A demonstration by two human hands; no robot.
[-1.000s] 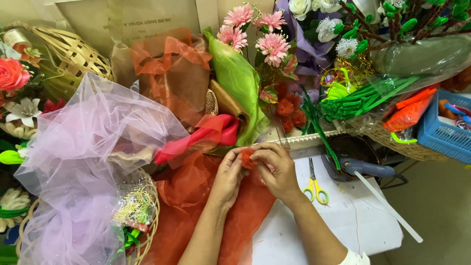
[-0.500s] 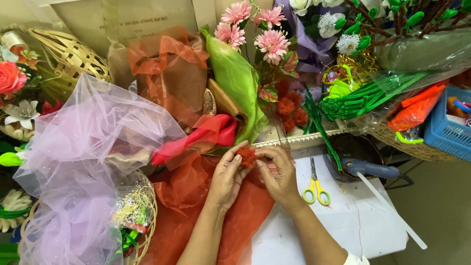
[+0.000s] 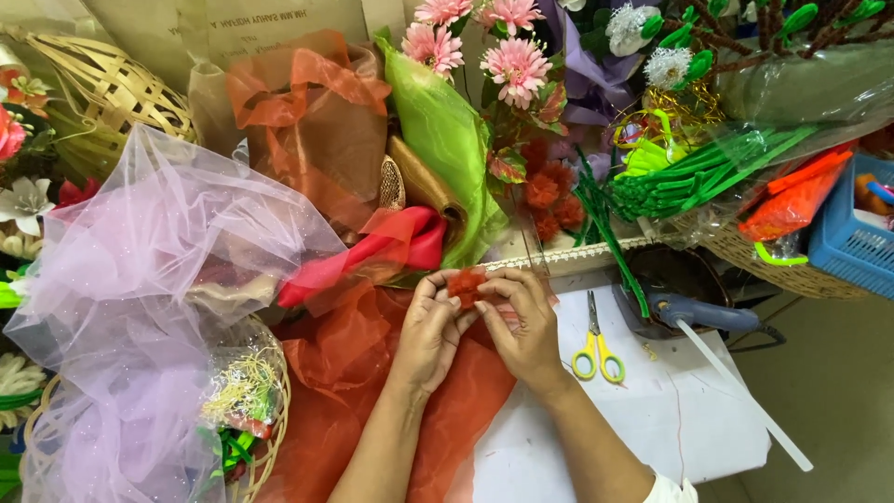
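My left hand (image 3: 430, 331) and my right hand (image 3: 523, 324) meet over the table and pinch a small fuzzy orange-red flower (image 3: 467, 283) between their fingertips. Both hands rest above a sheet of orange-red sheer fabric (image 3: 354, 373) that spreads over the table's left part. A red ribbon roll (image 3: 391, 247) lies just beyond my left hand. Yellow-handled scissors (image 3: 596, 349) lie on the white table top (image 3: 652, 419) to the right of my right hand.
A lilac tulle heap (image 3: 140, 279) fills the left. Behind stand pink artificial flowers (image 3: 507, 61), green fabric (image 3: 447, 140), brown-orange organza (image 3: 298, 121) and a wicker basket (image 3: 102, 84). A glue gun (image 3: 698, 312), green stems (image 3: 708, 168) and a blue basket (image 3: 852, 242) sit at right.
My hands stay in the same spot over the fabric, with the fingers working the small orange-red flower and shifting slightly around it.
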